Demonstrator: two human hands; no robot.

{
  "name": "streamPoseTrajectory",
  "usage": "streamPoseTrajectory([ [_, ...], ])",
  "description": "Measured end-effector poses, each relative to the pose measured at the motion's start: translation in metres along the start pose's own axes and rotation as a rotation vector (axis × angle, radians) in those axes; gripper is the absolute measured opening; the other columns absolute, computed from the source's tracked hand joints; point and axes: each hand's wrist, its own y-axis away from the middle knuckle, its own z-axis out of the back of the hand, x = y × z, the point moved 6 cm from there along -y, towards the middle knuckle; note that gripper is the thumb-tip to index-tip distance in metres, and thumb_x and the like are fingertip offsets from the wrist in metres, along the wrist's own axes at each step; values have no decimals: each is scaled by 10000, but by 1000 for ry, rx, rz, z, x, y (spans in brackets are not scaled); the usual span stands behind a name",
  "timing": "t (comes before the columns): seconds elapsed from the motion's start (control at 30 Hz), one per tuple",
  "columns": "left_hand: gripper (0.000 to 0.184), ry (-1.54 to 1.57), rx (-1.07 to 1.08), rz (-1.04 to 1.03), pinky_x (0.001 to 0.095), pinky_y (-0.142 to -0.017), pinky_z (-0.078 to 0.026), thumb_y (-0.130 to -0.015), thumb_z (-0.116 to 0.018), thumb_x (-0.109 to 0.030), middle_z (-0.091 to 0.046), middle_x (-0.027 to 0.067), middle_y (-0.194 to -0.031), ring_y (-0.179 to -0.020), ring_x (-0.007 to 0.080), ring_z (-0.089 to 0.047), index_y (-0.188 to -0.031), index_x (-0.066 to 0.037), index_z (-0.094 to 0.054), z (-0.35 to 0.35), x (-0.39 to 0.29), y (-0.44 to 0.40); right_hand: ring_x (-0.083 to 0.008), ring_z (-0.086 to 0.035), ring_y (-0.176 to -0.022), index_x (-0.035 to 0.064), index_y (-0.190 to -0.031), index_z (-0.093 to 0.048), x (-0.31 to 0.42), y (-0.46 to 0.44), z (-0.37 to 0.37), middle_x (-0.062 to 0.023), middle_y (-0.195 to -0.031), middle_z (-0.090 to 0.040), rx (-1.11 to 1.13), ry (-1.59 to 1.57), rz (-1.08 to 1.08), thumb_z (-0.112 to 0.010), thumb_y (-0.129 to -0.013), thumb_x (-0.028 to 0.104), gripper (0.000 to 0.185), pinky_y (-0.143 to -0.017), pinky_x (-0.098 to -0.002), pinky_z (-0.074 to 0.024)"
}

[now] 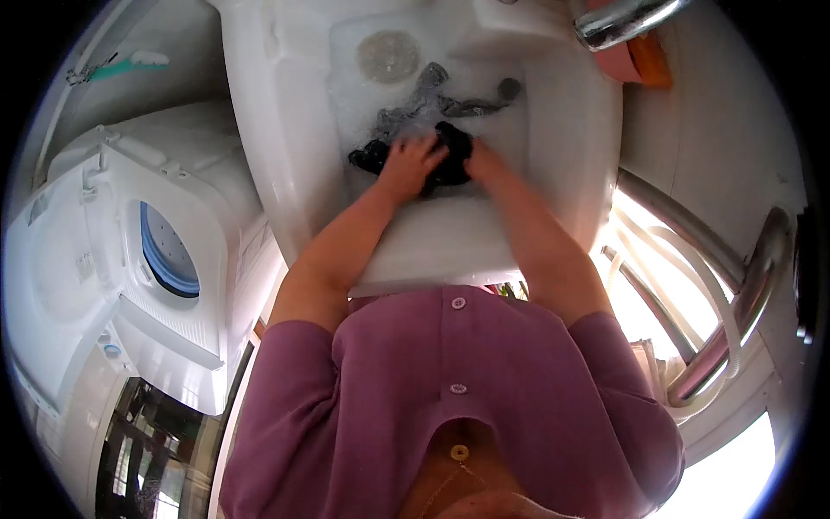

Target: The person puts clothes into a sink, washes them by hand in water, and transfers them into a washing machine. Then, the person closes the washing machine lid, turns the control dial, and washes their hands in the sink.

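Note:
A wet black garment [452,156] lies bunched at the near side of the white sink [424,233], in cloudy water. Its exact kind does not show. Over the left part of the bundle rests my left hand [410,167], its fingers spread across the cloth. My right hand [481,163] grips the bundle's right side, with most of its fingers hidden by the cloth. Thin, dark, sheer-looking lengths of fabric [424,104] trail through the water beyond my hands, and I cannot tell whether they join the bundle.
A round pale disc [389,57] shows under the water at the far left of the basin. A metal spout [627,22] juts in at upper right, near an orange object [648,62]. On the left stands a white washing machine [104,251]; pipes and a pale hose [722,320] are at right.

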Motion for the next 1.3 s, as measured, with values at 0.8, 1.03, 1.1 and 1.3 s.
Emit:
streamPoseTrajectory([
  [0.8, 233, 1123, -573, 563, 239, -829, -438, -849, -628, -28, -620, 10, -988, -895, 92, -557, -1078, -34, -589, 246, 118, -9, -68, -594, -800, 101, -1047, -653, 171, 134, 270, -4, -903, -653, -593, -661, 615, -673, -807, 32, 251, -737, -228, -480],
  [1.03, 248, 572, -532, 496, 317, -867, -459, -799, -628, -21, -600, 99, -1067, -995, 236, -581, -1043, -46, -586, 238, 119, -3, -252, -601, -965, 160, -1140, -647, 184, 111, 257, -99, -1124, -602, -814, -172, 702, -677, -701, 5, 466, -794, -336, -513],
  [1.1, 282, 372, -165, 615, 377, -889, -456, -816, -634, -101, -576, 141, -1136, -1026, 305, -571, -1088, -66, -570, 198, 106, 3, -267, -579, -1032, 180, -1154, -643, 168, 66, 219, -104, -1195, -570, -731, -86, 629, -662, -731, 50, 443, -852, -349, -497],
  [1.3, 359, 432, 99, 573, 418, -900, -443, -824, -653, -211, -555, 166, -1198, -1070, 343, -548, -1142, -79, -551, 131, 62, 27, -334, -418, -1276, 244, -1199, -629, 107, -10, 52, -100, -1392, -452, -414, 433, 327, -546, -864, 180, 351, -1023, -388, -401],
])
